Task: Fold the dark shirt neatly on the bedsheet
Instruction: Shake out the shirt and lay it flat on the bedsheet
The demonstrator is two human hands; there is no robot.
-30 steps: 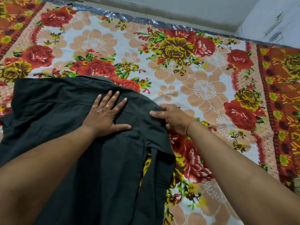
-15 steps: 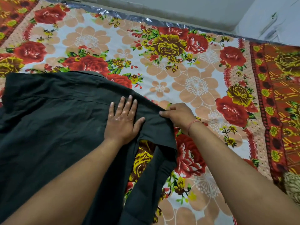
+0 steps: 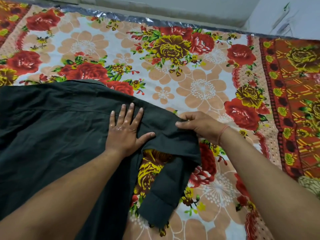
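- right hand [image 3: 201,126] pinches the dark cotton shirt [image 3: 52,129] at its shoulder; the sleeve has swung away, baring the floral bedsheet [image 3: 199,87].
- left hand [image 3: 125,130], fingers spread, pins the fold line; sleeve fold underway.

The left hand [image 3: 125,130] lies flat, palm down, fingers spread and pointing away, thumb out to the right. The right hand [image 3: 201,124] is closed in a pinch, thumb over curled fingers, a thin red thread round its wrist
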